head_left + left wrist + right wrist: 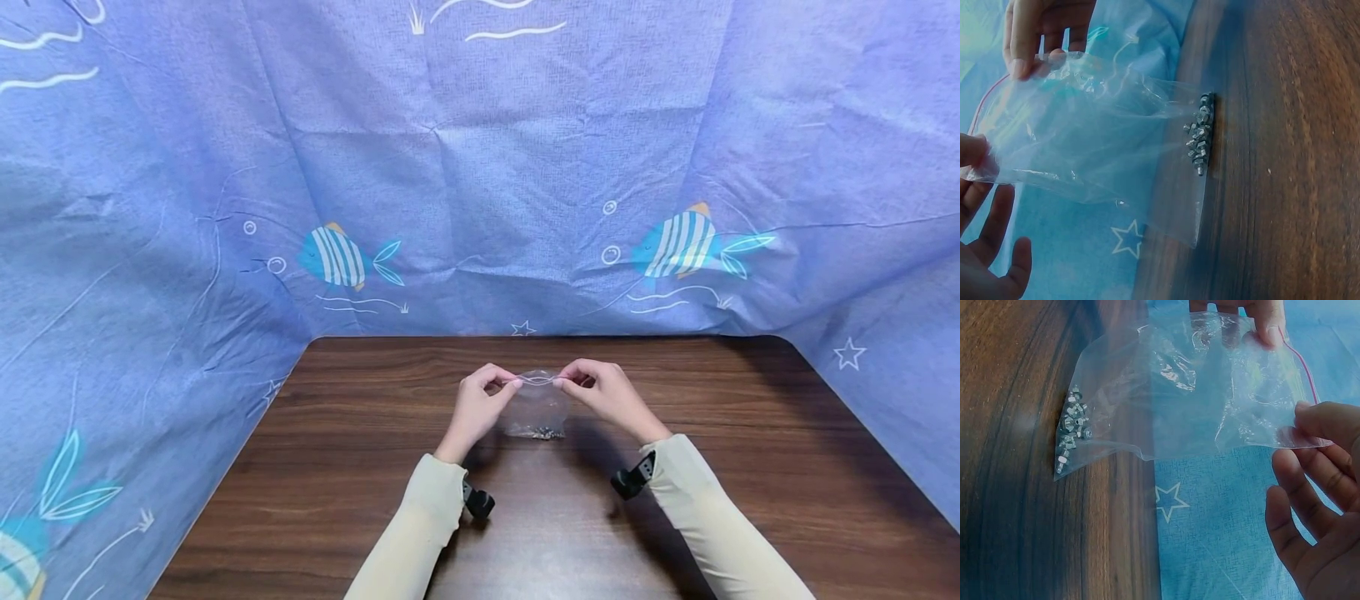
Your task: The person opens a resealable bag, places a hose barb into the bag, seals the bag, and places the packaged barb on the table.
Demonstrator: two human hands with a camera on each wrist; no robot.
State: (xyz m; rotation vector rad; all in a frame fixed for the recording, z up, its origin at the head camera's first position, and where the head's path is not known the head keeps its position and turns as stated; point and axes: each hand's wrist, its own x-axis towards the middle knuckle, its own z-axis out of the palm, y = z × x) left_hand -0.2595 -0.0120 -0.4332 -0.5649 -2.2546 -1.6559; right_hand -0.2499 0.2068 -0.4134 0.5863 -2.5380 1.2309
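Observation:
A clear zip bag (542, 408) with a pink line along its top edge hangs upright between both hands in the head view. My left hand (483, 400) pinches one top corner between thumb and fingers. The opposite corner is pinched by my right hand (606, 395). Between them the bag's mouth bows slightly apart. Small shiny metal fittings (1072, 428), several of them, are heaped along the bottom seam inside the bag. The left wrist view shows the same pile of fittings (1200, 134) close over the wooden table, with the clear film (1104, 137) stretched above it.
The dark wooden table (337, 500) runs out under both forearms. A blue cloth (510, 183) printed with fish rises behind its far edge and along both sides. Small black cameras (478, 502) are strapped at the wrists, over pale sleeves.

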